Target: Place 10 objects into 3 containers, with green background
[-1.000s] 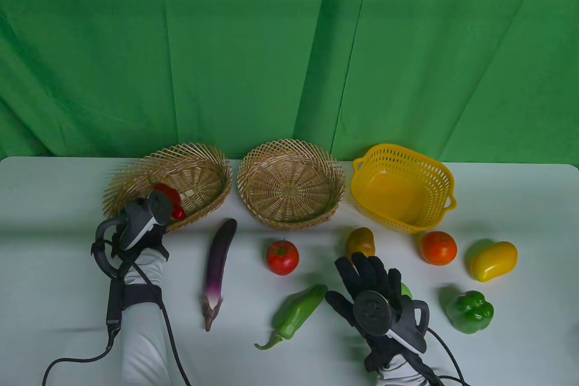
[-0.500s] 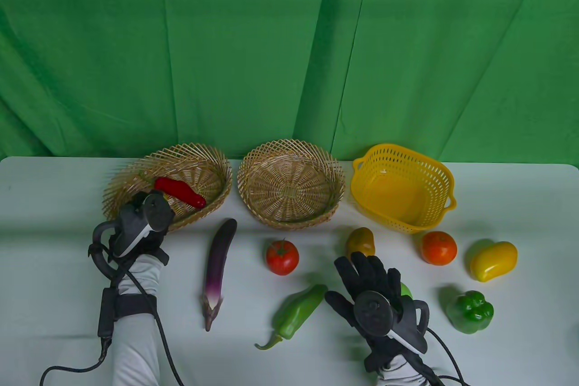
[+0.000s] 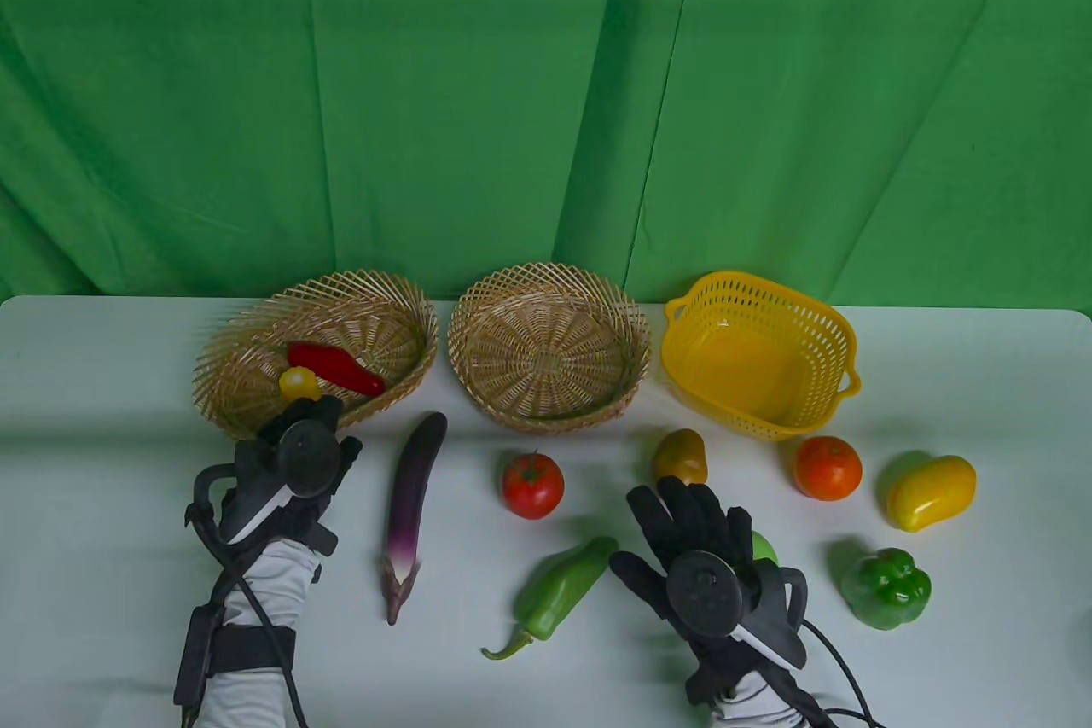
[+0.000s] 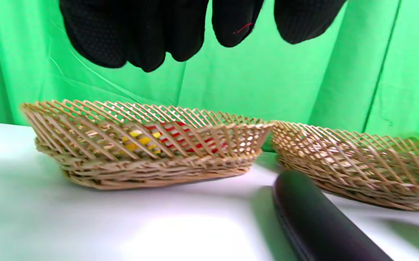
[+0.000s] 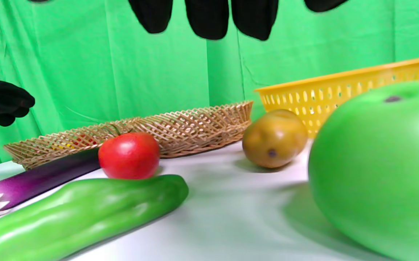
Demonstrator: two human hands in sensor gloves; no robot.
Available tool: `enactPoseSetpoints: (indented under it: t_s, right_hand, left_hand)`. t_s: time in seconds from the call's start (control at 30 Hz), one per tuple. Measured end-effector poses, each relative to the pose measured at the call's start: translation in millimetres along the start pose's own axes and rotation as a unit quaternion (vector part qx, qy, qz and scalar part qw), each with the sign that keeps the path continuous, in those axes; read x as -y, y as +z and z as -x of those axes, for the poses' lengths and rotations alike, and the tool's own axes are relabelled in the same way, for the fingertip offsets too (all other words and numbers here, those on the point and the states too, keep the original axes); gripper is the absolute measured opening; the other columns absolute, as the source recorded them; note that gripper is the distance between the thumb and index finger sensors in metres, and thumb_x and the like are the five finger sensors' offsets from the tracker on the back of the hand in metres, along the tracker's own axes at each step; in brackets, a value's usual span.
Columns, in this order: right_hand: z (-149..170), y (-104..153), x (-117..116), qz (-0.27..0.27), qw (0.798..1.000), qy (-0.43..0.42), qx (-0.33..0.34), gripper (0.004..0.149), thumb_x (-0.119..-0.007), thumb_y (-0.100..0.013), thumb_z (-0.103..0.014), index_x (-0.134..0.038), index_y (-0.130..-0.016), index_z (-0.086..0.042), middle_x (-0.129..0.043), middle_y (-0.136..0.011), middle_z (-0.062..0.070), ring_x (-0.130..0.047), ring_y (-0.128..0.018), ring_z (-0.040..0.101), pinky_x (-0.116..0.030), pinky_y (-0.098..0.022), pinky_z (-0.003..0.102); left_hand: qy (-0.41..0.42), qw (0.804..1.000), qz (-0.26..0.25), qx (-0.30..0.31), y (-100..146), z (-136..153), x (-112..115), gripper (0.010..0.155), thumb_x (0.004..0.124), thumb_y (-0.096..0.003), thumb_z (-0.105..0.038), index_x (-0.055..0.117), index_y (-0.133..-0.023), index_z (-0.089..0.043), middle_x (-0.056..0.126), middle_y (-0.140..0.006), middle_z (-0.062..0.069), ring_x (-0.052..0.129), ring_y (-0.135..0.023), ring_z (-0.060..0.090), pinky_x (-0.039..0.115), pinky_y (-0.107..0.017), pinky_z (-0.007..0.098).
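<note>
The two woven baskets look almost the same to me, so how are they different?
The left oval wicker basket holds a red chili pepper and a small yellow fruit; the middle round wicker basket holds nothing. The left one is longer and sits skewed; the middle one is a circle. The left hand is just in front of the left one; no hand is near the middle one. Both are tan open lattice weave.

A staged recording studio: a green cloth backdrop [image 3: 546,96] hangs behind a plain white table [image 3: 102,387] set with toy-like vegetables and baskets in a row.
</note>
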State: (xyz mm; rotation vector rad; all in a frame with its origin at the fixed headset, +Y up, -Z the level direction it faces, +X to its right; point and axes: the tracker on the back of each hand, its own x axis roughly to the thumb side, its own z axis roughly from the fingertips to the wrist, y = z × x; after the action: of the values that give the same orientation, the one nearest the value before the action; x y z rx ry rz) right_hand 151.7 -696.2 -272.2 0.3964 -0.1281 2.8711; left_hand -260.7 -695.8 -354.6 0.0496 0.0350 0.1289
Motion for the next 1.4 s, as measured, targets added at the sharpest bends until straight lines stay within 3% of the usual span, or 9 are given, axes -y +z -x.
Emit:
enactPoseSetpoints:
  t_s: [0.5, 0.93, 1.2, 1.33, 1.4]
  right_hand:
    - [-2, 1, -1, 0.002, 1.0, -0.004, 0.008, 0.075, -0.05, -0.054, -0.069, -0.043, -0.117, -0.029, -0.043, -0.126, 0.015, -0.044, -0.112, 0.049, -0.034, -0.076, 0.076]
    - [-3, 1, 0, 0.002, 1.0, -0.005, 0.008, 0.075, -0.05, -0.054, -0.069, -0.042, -0.117, -0.029, -0.043, -0.126, 0.016, -0.044, -0.112, 0.049, -0.034, -0.076, 0.076]
    - [-3, 1, 0, 0.002, 1.0, -0.005, 0.008, 0.075, -0.05, -0.054, -0.069, -0.042, -0.117, -0.029, -0.043, -0.126, 0.015, -0.044, -0.112, 0.049, -0.034, -0.076, 0.076]
    - [-3, 1, 0, 0.002, 1.0, -0.005, 0.008, 0.075, -0.05, -0.054, -0.069, -0.042, -0.117, -0.029, -0.043, -0.126, 0.015, -0.044, -0.112, 0.049, -0.034, -0.076, 0.076]
    - [-3, 1, 0, 0.002, 1.0, -0.005, 0.008, 0.075, -0.05, -0.054, -0.069, -0.042, -0.117, -0.029, -0.043, -0.126, 0.015, -0.044, -0.112, 0.049, -0.034, -0.076, 0.076]
  left_hand:
    - [-0.013, 0.995, 0.066, 0.072, 32, -39, 47, 0.065, 0.063, -0.0572, -0.055, 0.053, -0.115, -0.027, 0.065, -0.116, 0.016, 0.076, -0.099, 0.041, 0.073, -0.063, 0.055]
    - [-0.018, 0.988, 0.135, 0.07, 41, -52, 78, 0.068, 0.062, -0.0574, -0.057, 0.049, -0.116, -0.024, 0.065, -0.114, 0.022, 0.081, -0.095, 0.043, 0.076, -0.06, 0.054]
    - [-0.037, 0.981, 0.18, 0.057, 40, -59, 80, 0.08, 0.067, -0.0541, -0.061, 0.04, -0.116, -0.02, 0.064, -0.111, 0.027, 0.092, -0.084, 0.036, 0.083, -0.052, 0.044]
    - [-0.073, 0.982, 0.168, 0.05, 42, -63, 84, 0.082, 0.073, -0.053, -0.058, 0.035, -0.115, -0.02, 0.066, -0.109, 0.027, 0.097, -0.071, 0.025, 0.087, -0.044, 0.034]
    - [-0.054, 0.984, 0.164, 0.041, 41, -63, 85, 0.081, 0.076, -0.0526, -0.054, 0.036, -0.114, -0.019, 0.068, -0.106, 0.028, 0.1, -0.065, 0.023, 0.089, -0.04, 0.029]
